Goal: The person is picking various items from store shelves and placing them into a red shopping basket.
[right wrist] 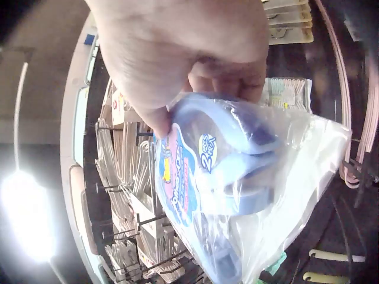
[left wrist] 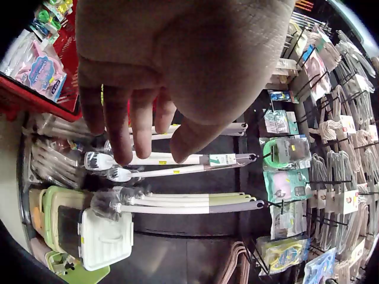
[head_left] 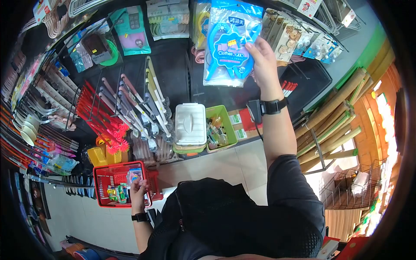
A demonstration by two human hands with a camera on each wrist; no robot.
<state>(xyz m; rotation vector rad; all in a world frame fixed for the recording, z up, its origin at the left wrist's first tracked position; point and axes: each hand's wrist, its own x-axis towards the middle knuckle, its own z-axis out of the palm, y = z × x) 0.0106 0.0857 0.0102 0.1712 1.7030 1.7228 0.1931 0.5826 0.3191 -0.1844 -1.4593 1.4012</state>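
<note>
My right hand [head_left: 265, 58] grips a clear plastic pack of large blue clothes clips [head_left: 229, 47], thumb on its printed front. The right wrist view shows the pack's bulky clips [right wrist: 231, 171] through the film and a "2 PCS" mark on the label. My left hand [head_left: 138, 195] is low at the right side of a red shopping basket [head_left: 99, 184]. In the left wrist view the left hand's fingers [left wrist: 141, 124] hang loosely bent with nothing between them. A pink pack [left wrist: 41, 74] lies inside the basket, beside green-and-yellow packaged items [head_left: 117, 193].
Long-handled brushes [head_left: 151, 91] hang in front of the dark display wall. Below stand a white lidded box [head_left: 190, 123] and a green bin [head_left: 226, 123] of small items. Bamboo poles [head_left: 333, 117] lean at the right. Packaged goods [head_left: 130, 30] and hangers [left wrist: 340, 171] hang on hooks.
</note>
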